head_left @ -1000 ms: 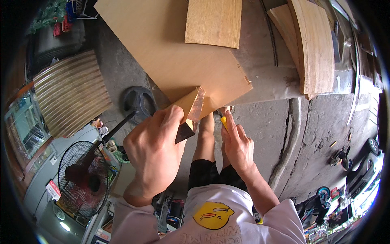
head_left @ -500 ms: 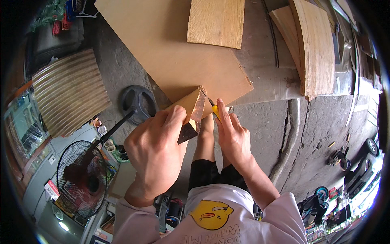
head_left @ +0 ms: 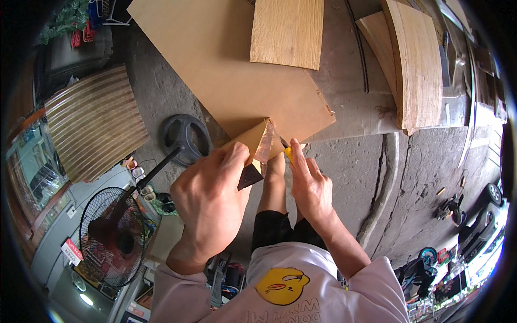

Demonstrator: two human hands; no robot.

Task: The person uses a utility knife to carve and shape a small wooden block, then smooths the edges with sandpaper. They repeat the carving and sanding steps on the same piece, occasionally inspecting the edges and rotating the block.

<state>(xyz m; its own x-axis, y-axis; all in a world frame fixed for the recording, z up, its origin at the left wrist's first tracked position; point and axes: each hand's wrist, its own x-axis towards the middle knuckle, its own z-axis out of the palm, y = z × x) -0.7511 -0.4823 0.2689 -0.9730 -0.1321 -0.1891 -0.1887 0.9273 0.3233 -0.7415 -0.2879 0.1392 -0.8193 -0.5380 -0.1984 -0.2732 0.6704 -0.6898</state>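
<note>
My left hand (head_left: 212, 202) is closed around a squared wooden block (head_left: 264, 143). The block has a dark lower end and a pale, rough face turned to the right. It tilts away from me, with its far tip over the edge of a large brown sheet (head_left: 215, 70). In my right hand (head_left: 312, 188) is a yellow-handled cutter knife (head_left: 288, 154), gripped with the forefinger stretched along it. Its thin dark blade points up and left, just right of the block's rough face and seemingly apart from it.
A wooden board (head_left: 286, 35) lies on the brown sheet. Planks (head_left: 417, 70) are stacked at the far right. On the left are a standing fan (head_left: 113, 237), its round base (head_left: 202, 134) and a corrugated sheet (head_left: 97, 124). A long ridge (head_left: 382, 185) crosses the concrete floor to the right.
The knife blade has drawn back slightly from the block's far tip, toward me and to the right. My left hand still holds the block, nearly in the same place.
</note>
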